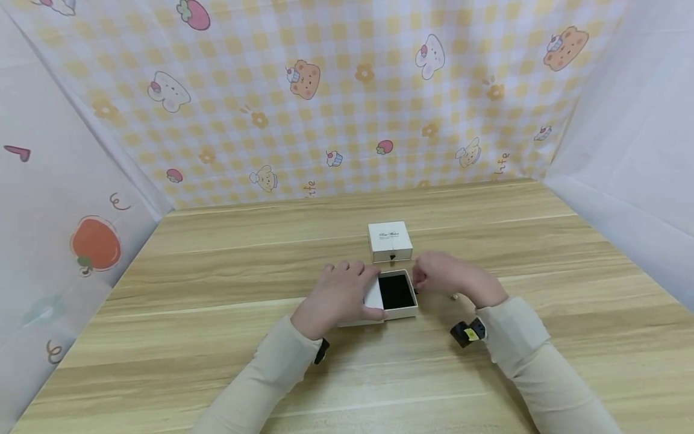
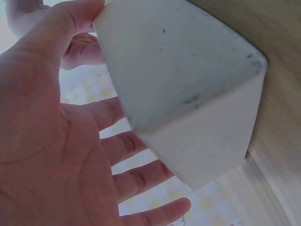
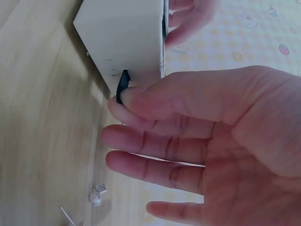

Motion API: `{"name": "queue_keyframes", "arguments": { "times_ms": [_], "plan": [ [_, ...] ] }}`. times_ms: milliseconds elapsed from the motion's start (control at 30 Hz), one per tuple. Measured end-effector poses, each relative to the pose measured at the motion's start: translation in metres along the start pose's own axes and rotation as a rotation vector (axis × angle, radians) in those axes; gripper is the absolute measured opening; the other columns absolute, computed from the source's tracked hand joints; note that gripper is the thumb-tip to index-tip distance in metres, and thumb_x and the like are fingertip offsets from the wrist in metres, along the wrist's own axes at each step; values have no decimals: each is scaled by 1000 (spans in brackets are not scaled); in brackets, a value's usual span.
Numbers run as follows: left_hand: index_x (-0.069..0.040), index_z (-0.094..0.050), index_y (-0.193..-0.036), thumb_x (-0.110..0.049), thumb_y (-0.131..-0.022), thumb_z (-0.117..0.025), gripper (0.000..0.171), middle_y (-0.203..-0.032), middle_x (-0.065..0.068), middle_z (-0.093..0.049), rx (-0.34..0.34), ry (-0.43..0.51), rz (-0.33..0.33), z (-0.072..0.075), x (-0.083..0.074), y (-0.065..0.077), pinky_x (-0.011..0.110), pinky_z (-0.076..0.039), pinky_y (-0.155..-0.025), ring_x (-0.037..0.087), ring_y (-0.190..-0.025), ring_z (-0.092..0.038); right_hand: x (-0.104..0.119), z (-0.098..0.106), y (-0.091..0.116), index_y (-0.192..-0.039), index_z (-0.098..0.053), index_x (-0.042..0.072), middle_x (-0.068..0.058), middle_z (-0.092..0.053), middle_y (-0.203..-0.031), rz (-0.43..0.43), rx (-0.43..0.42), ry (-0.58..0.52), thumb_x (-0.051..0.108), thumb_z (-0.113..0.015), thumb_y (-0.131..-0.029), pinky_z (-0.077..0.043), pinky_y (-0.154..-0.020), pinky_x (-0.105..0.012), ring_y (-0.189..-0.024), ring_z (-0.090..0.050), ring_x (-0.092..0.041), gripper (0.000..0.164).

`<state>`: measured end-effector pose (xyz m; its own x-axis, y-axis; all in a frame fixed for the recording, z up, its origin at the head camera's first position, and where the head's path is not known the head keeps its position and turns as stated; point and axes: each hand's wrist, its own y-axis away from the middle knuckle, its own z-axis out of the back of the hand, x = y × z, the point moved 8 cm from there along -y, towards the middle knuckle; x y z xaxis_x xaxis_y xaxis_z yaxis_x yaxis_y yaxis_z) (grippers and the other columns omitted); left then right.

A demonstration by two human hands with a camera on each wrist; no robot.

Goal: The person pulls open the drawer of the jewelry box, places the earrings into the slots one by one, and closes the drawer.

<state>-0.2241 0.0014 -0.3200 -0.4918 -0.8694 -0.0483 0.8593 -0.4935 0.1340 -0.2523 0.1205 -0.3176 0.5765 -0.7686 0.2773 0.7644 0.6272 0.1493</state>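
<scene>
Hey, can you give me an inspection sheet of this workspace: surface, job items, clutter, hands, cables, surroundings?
Surface: light wood-grain table.
Job items: drawer with black lining, part way out of its white cover; dark marks on the cover.
Clutter: shut white box behind the drawer; a pearl piece and a thin metal pin lie on the table near the right hand.
Hands: left hand grips the cover; right pinches the drawer's black tab. Each wrist wears a black device.
Cables: nothing seen.
Surroundings: yellow-checked curtain behind, pale sheets at both sides.
</scene>
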Motion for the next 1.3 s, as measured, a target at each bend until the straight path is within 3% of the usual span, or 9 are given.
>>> {"name": "queue_keyframes", "arguments": {
  "times_ms": [300, 533, 1000, 1300],
  "plan": [
    [-25, -40, -139, -66, -74, -61, 79, -130, 1, -50, -22, -26, 1, -1, -1, -1, 45, -38, -95, 22, -111, -48, -10, -2, 4, -76, -69, 6, 0, -64, -73, -81, 67, -43, 7, -64, -79, -48, -65, -29, -67, -54, -11, 6],
    [-26, -37, -141, -65, -75, -59, 80, -135, 1, -48, -5, -26, 11, -2, 0, -1, 49, -35, -100, 23, -118, -45, -11, -2, 5, -77, -70, 6, 0, -66, -74, -91, 82, -38, 8, -64, -78, -49, -65, -29, -68, -56, -11, 6],
    [-30, -33, -143, -69, -77, -54, 80, -136, 1, -48, 7, -17, 19, -6, 0, -1, 48, -35, -99, 24, -118, -47, -19, 0, 11, -83, -70, 6, -3, -67, -84, -186, 101, 2, 9, -64, -81, -50, -70, -36, -75, -58, -16, 7],
    [-28, -33, -143, -68, -77, -56, 81, -138, 1, -46, 12, -7, -1, -6, 0, -2, 49, -33, -102, 25, -123, -45, -21, -3, 13, -77, -70, 9, 0, -64, -72, -228, 128, -52, 6, -62, -80, -46, -52, -26, -56, -55, -13, 8]
  ]
}}
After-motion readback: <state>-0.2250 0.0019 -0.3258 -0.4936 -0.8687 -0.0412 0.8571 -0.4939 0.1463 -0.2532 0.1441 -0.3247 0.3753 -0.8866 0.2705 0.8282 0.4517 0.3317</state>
